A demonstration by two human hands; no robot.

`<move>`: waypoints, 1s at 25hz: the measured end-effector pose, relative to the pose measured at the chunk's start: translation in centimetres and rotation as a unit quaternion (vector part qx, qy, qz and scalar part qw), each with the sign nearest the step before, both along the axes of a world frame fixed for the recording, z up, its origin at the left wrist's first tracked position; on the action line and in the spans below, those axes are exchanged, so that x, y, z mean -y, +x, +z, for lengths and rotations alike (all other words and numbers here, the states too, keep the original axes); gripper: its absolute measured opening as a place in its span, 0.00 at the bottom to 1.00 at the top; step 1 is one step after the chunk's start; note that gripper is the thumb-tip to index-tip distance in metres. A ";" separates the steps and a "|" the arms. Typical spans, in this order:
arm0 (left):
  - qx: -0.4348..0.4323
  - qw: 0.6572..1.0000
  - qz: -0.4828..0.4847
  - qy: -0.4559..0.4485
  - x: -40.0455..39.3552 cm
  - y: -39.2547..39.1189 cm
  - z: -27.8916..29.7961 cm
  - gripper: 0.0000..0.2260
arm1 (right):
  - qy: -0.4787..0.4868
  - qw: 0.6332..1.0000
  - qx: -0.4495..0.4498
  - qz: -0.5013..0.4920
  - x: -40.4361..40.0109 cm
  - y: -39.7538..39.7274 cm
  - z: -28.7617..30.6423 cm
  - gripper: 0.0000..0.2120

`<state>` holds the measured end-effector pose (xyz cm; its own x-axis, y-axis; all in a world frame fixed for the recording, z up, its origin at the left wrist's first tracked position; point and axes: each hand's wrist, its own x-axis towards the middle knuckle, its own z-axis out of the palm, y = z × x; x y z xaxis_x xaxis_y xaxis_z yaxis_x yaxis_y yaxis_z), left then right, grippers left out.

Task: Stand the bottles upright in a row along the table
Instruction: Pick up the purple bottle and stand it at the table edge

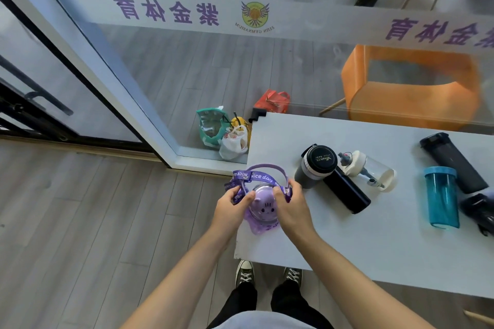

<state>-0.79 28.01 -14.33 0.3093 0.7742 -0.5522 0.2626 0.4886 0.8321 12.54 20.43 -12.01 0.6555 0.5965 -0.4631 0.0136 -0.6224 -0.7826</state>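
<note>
A purple bottle (263,209) with a cat-face lid and a "Nice day" strap stands upright at the left end of the white table (347,243). My left hand (232,205) grips its left side and strap; my right hand (290,205) grips its right side. To the right a grey bottle with a black lid (315,165) stands upright. A black bottle (346,192), a clear bottle with a cream lid (371,171), a teal bottle (441,196) and a dark grey bottle (451,161) lie on their sides.
Another dark object (478,211) lies at the table's right edge, partly cut off. Bags (224,133) sit on the floor behind a glass wall, with an orange chair (411,88) beyond. My feet (267,275) stand at the table's near edge.
</note>
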 end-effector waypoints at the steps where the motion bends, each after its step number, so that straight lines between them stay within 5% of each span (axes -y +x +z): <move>1: 0.005 1.000 -0.010 -0.005 -0.1 0.0 0.1 0.11 | 0.005 1.000 -0.023 -0.002 0.0 -0.3 -0.1 0.23; 5: 0.023 0.998 -0.049 0.017 -1.1 -0.6 0.6 0.23 | 0.020 0.995 -0.096 0.025 -0.9 0.2 0.2 0.34; 8: 0.044 0.997 -0.047 0.031 -3.5 -0.8 2.2 0.22 | 0.048 0.994 -0.080 0.060 -3.4 0.5 1.6 0.35; 19: 0.137 0.980 -0.093 0.111 -16.9 10.1 11.3 0.24 | 0.194 0.980 0.009 0.038 -14.3 10.6 11.5 0.26; 25: 0.103 0.987 -0.103 0.073 -17.8 15.5 6.4 0.20 | 0.137 0.988 -0.049 0.049 -15.1 16.6 6.0 0.29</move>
<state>14.72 45.80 -7.91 0.5619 0.7502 -0.3484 0.1614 0.3137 0.9357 29.10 35.57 -6.04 0.5489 0.7663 -0.3339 -0.0207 -0.3869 -0.9219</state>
